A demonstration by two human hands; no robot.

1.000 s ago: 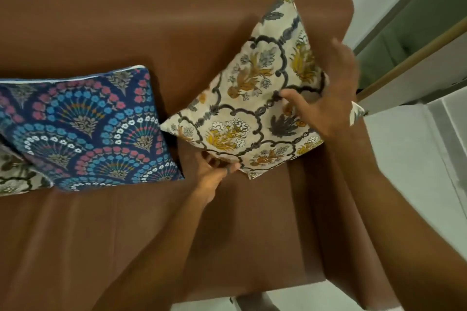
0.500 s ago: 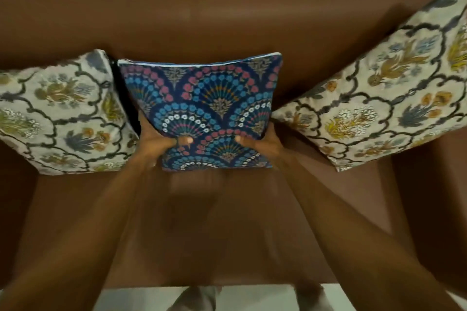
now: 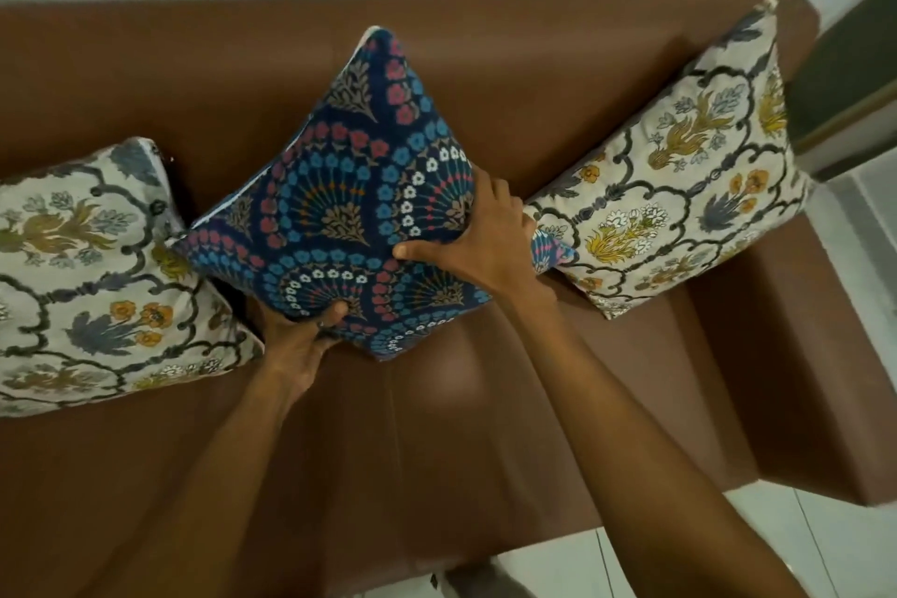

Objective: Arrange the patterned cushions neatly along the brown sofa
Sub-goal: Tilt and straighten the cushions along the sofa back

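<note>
Blue cushion (image 3: 359, 209): centre of the brown sofa (image 3: 558, 78), turned on its point like a diamond – top corner at 12 o'clock against the backrest, bottom corner at 6 o'clock on the seat.
Long axis: the diagonal, running 12 to 6; tilted slightly toward 11.
Left hand (image 3: 296, 345): clamped on the lower left edge, thumb on the printed face, fingers hidden behind.
Right hand (image 3: 485, 243): closed on the right corner at 3 o'clock, thumb spread across the face.
Hand-to-cushion relation: cushion lies up and away from both hands, toward 12; the left hand sits nearest the bottom corner, which looks like the pivot.
Left cream cushion (image 3: 97, 277): at 9 o'clock, its edge touching or just overlapped by the blue one.
Right cream cushion (image 3: 679, 180): at 3 o'clock, tilted, just beside the right hand.
Judgement: placing is under way – whether the diamond pose is meant, cannot tell.
</note>
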